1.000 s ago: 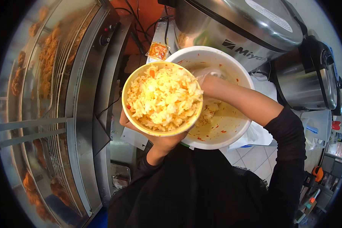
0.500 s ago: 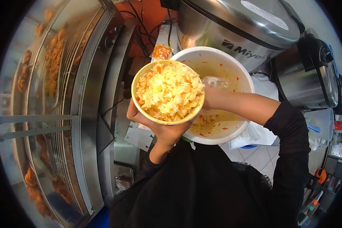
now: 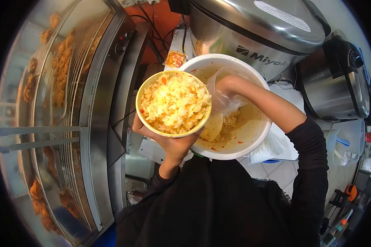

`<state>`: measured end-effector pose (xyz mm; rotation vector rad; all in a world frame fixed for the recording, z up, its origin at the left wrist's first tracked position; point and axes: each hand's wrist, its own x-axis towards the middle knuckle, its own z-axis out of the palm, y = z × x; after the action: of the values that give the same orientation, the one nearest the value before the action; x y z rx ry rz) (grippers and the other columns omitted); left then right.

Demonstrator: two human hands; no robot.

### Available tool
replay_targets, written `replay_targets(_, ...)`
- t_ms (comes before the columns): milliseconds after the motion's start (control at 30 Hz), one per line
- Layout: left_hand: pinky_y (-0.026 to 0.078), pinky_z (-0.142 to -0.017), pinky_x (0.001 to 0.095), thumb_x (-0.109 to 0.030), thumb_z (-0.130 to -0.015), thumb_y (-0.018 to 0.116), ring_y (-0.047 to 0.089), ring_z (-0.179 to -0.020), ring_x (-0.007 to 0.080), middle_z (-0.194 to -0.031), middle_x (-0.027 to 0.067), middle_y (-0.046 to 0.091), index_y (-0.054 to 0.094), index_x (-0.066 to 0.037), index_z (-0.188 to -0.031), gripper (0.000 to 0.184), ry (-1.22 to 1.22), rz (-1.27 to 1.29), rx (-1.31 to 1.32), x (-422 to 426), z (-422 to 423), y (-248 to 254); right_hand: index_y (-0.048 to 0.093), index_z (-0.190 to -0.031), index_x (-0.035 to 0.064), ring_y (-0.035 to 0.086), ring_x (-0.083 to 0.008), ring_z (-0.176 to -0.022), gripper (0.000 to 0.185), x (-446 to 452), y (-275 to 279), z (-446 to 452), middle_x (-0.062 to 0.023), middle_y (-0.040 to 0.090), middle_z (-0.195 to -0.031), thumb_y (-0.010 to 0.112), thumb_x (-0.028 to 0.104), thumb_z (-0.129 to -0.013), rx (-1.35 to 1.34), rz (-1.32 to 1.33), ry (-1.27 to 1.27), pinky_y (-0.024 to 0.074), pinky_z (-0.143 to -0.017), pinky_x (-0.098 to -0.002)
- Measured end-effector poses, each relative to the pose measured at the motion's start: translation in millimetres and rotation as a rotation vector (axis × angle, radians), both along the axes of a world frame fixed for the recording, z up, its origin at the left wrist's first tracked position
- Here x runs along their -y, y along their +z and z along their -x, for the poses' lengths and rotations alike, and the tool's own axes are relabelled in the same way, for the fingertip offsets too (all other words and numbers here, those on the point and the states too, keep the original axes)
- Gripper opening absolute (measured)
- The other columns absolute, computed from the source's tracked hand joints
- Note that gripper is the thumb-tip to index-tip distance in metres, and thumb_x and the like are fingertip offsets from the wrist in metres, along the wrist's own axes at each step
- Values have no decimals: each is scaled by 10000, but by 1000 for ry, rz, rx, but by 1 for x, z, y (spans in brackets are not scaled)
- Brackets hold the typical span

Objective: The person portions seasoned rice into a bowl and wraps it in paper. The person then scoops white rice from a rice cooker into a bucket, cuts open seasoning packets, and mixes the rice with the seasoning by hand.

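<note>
Glass-fronted steel cabinet (image 3: 95, 136) lined left side; orange wall (image 3: 167, 13) stood at back; pale tiled floor (image 3: 281, 172) showed at lower right.

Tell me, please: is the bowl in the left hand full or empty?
Full: rice mounds up inside the bowl in the left hand, hiding its bottom.

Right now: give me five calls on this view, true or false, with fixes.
1. The left hand holds the bowl. True.
2. The bowl is empty. False: rice is heaped in it.
3. The Miyako cooker has its lid shut. True.
4. The right hand rests on the cooker's lid. False: it is over or inside the tub, with clear plastic about it.
5. Red bits dot the tub's wall. True.
</note>
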<state>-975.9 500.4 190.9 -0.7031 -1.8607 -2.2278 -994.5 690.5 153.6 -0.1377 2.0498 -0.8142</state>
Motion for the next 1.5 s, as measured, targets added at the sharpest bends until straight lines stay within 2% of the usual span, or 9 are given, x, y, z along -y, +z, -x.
replay_targets(233, 327, -924, 351, -187, -452, 825, 359, -1064, 197, -1132, 103, 264, 148, -60, -1146, 978, 58, 69, 44, 8, -1, -10, 632, -822, 44, 551, -242, -654, 200, 18, 63, -2, -131, 612, -777, 543, 172, -697, -198, -291, 624, 448, -622, -352)
replay_targets(533, 347, -916, 332, -161, -411, 834, 405, -1042, 181, -1139, 80, 313, 175, -51, -1161, 1005, 46, 31, 180, 11, -5, -14, 647, -808, 71, 595, -238, -776, 189, 42, 41, -25, -107, 622, -869, 557, 158, -666, -244, -644, 460, 463, -632, -331)
replay_targets(700, 350, -909, 333, -152, -392, 836, 398, -1051, 175, -1136, 75, 323, 175, -48, -1179, 1034, 9, 75, 307, 19, -4, -22, 643, -861, 95, 586, -240, -787, 224, 47, 6, -27, -120, 613, -885, 573, 178, -665, -106, -551, 403, 458, -654, -354)
replay_targets(1033, 332, -918, 343, -205, -412, 842, 339, -1083, 200, -1107, 83, 248, 149, -32, -1183, 1051, 17, 132, 226, 12, -3, -8, 637, -860, 99, 578, -205, -720, 233, 42, -7, -14, -103, 618, -822, 568, 200, -661, -32, -519, 594, 451, -629, -357)
replay_targets(1167, 314, -941, 354, -195, -452, 827, 351, -1093, 213, -1149, 115, 246, 104, -52, -1162, 1025, 28, 59, -59, 4, 2, 6, 635, -848, 91, 576, -197, -696, 233, 23, 22, -6, -96, 621, -795, 558, 208, -662, -108, -454, 617, 448, -616, -355)
replay_targets(1267, 312, -949, 364, -212, -502, 804, 351, -1106, 223, -1155, 116, 262, 110, -56, -1163, 972, 20, -47, 1, 3, 5, 0, 633, -834, 81, 572, -190, -664, 239, 7, 73, -17, -87, 624, -761, 551, 230, -665, -348, -296, 595, 443, -599, -346)
replay_targets(1333, 322, -944, 363, -220, -519, 796, 353, -1110, 222, -1159, 117, 265, 115, -62, -1169, 955, -24, -151, 70, 0, 3, 3, 629, -908, 73, 582, -178, -685, 306, 12, 120, -29, -88, 625, -786, 559, 267, -683, -96, -256, 73, 455, -602, -313)
replay_targets(1467, 346, -930, 353, -258, -566, 771, 362, -1115, 223, -1165, 123, 292, 143, -69, -1180, 898, -66, -271, 127, 2, 5, 10, 612, -893, 85, 553, -126, -678, 250, 7, 134, -42, -45, 593, -759, 506, 275, -768, -40, -166, -133, 465, -609, -276)
replay_targets(1500, 344, -931, 349, -268, -570, 768, 365, -1113, 224, -1161, 124, 301, 149, -65, -1181, 893, -54, -277, 147, 4, 5, 14, 575, -1003, 89, 573, -150, -734, 326, 3, 128, -42, -60, 590, -882, 536, 282, -744, -19, -144, -166, 472, -655, -281)
